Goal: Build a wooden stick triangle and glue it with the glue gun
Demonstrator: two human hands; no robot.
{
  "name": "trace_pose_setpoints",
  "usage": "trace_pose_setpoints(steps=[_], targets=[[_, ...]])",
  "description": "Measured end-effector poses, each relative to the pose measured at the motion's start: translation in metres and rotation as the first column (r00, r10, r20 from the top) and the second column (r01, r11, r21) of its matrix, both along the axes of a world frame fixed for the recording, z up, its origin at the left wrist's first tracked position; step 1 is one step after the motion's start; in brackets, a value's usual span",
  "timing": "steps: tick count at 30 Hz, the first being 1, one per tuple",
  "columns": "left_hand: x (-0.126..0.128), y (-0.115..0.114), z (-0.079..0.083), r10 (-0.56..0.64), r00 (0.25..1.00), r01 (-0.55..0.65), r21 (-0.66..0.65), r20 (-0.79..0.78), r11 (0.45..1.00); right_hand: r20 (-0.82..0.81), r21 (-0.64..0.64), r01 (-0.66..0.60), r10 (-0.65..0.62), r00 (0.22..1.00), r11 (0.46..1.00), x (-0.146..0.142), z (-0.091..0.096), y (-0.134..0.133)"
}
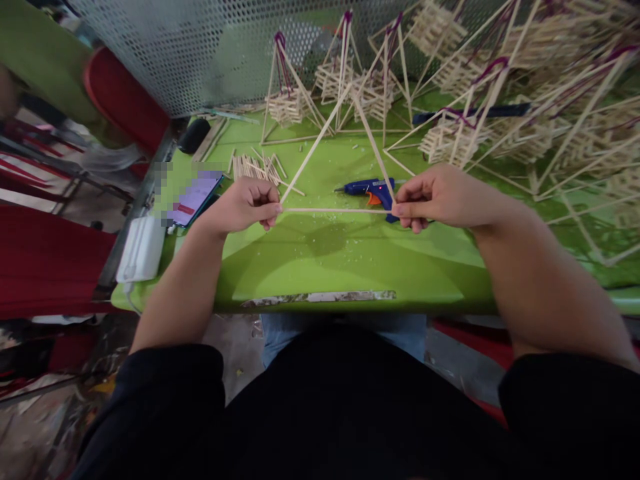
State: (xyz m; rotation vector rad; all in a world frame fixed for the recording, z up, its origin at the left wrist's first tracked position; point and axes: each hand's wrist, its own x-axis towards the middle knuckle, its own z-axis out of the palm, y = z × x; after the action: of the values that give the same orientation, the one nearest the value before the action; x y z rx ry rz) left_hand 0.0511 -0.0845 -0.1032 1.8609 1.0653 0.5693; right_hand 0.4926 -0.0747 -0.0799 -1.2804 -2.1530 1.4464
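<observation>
A triangle of thin wooden sticks [317, 153] is held up above the green table [320, 260], its apex pointing away from me. My left hand [253, 205] pinches its near left corner between thumb and fingers. At the near right corner, my right hand [425, 200] has the same kind of pinch. Behind the right side of the triangle lies a blue hot glue gun [367, 189] with an orange trigger, its nozzle toward the left. Several short cut sticks [250, 168] lie in a pile just beyond my left hand.
Stick frames [287, 107] with stacked-stick bodies and purple ties crowd the back and right. A phone [196, 197], a white power brick [141, 247] and a black object [194, 136] sit at left. A perforated metal panel [200, 53] stands behind. Someone in green is at the upper left.
</observation>
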Motion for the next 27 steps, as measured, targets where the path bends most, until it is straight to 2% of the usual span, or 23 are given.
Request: trace_pose_setpoints(steps=[7,13,21,27], targets=[[0.002,-0.002,0.002,0.039,0.999,-0.039,0.011,0.024,0.999,-0.018,0.002,0.006,-0.006,1.000,1.000,0.001,0.000,0.000],[0.000,-0.002,0.003,0.065,0.992,-0.071,0.045,0.110,0.996,-0.041,0.040,-0.022,0.024,0.999,0.999,0.005,-0.005,0.005],[0.002,0.003,0.000,0.031,0.984,-0.039,0.047,0.173,0.998,-0.089,0.047,-0.021,0.025,0.996,0.999,0.005,-0.011,0.007],[0.003,0.006,-0.002,0.016,0.980,-0.022,0.031,0.198,0.999,-0.091,0.043,0.007,-0.003,0.996,0.999,0.003,-0.007,0.004]])
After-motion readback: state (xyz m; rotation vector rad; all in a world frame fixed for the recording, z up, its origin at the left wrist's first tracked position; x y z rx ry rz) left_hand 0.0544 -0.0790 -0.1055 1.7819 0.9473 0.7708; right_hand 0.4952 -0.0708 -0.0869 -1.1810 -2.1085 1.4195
